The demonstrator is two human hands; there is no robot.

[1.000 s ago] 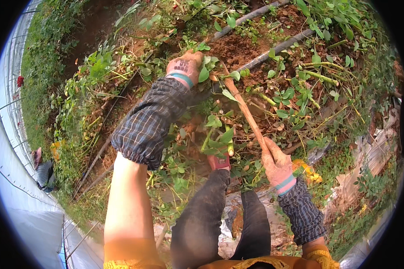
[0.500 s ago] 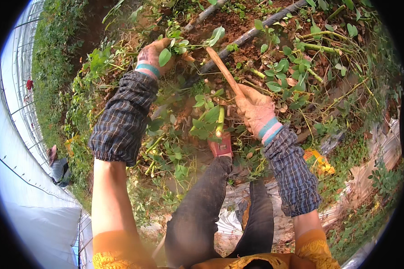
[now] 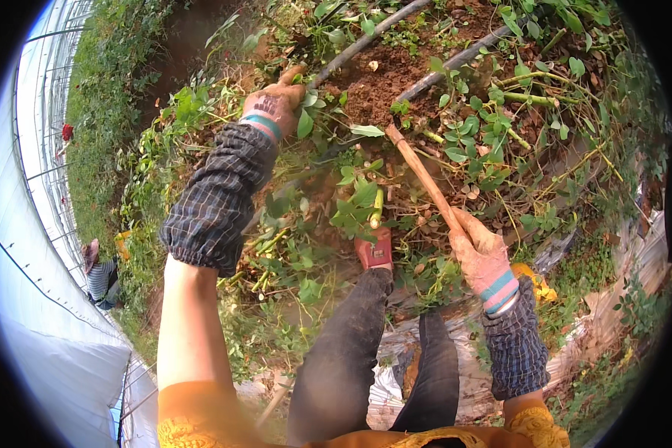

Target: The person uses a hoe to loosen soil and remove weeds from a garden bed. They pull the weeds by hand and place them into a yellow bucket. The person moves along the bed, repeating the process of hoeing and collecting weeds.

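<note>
My left hand [image 3: 275, 104], in a soil-stained work glove, reaches forward and grips the green stems of a leafy plant [image 3: 355, 201] at the edge of the bare brown soil [image 3: 384, 75]. My right hand [image 3: 479, 250], also gloved, is closed around the lower end of a wooden tool handle [image 3: 422, 175]. The handle slants up and left to the soil; its head is hidden among leaves. Both forearms wear dark checked sleeve covers. My red shoe [image 3: 375, 250] stands among the plants between the hands.
Two dark irrigation hoses [image 3: 455, 60] cross the soil at the top. Leafy plants and dry stems cover the ground all around. White greenhouse sheeting [image 3: 45, 351] runs along the left, where another person [image 3: 101, 276] in a hat crouches. Torn plastic mulch [image 3: 575, 351] lies at right.
My right hand with the wooden handle has swung down and to the right, away from the left hand. The left hand keeps its hold on the plant stems.
</note>
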